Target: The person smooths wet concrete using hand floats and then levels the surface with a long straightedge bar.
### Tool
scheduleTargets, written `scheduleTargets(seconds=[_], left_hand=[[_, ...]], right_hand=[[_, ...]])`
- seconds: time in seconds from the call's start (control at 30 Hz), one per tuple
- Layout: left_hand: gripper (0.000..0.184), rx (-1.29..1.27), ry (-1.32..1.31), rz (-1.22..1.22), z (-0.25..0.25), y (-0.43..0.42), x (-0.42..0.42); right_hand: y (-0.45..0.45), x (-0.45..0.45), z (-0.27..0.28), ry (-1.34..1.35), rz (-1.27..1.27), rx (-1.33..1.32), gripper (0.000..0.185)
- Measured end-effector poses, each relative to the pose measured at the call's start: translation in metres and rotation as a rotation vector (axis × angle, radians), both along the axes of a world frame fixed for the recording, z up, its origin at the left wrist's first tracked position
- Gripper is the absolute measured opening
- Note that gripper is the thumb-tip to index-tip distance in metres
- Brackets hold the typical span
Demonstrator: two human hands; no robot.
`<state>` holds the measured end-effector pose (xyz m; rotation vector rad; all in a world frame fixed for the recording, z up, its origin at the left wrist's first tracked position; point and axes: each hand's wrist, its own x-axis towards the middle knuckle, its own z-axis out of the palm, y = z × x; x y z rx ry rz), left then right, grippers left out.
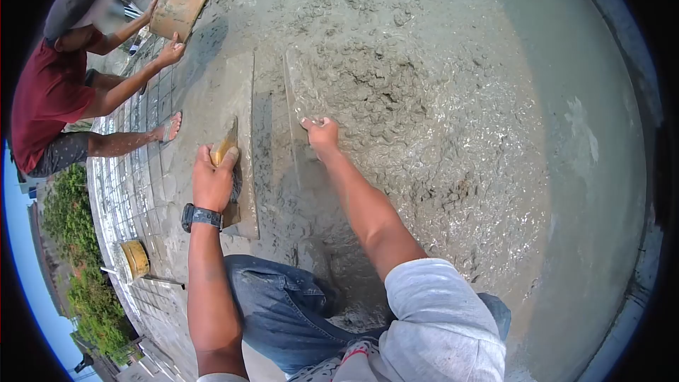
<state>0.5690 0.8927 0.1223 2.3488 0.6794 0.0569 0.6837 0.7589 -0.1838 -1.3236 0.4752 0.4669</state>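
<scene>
My left hand point(214, 180), with a watch on the wrist, is closed round the yellowish handle of a float point(244, 191). The float's long, mud-smeared blade lies on the grey wet concrete point(453, 106). My right hand point(323, 136) is closed, its fingers curled at a long, thin, concrete-coated board point(291, 88). That board lies roughly parallel to the float, with a narrow strip of wet concrete between them. Rough, lumpy concrete point(375, 81) spreads just beyond my right hand. The lower part of the board is smeared and hard to make out.
At the upper left a crouching person point(56, 102) in a dark red shirt holds a tipped tan bucket point(180, 13) over the slab. A yellow bucket point(134, 260) lies on rebar mesh point(134, 177) at left. Smoother concrete point(587, 141) extends along the right to a raised edge.
</scene>
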Motion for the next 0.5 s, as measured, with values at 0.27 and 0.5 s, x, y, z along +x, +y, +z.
scheduleTargets(seconds=[0.27, 0.5], left_hand=[[0.047, -0.006, 0.127, -0.193, 0.002, -0.066, 0.021], [0.043, 0.097, 0.066, -0.217, -0.023, -0.087, 0.051]], right_hand=[[-0.151, -0.040, 0.089, 0.114, -0.397, 0.248, 0.045], [-0.104, -0.012, 0.100, 0.125, -0.265, 0.336, 0.047]])
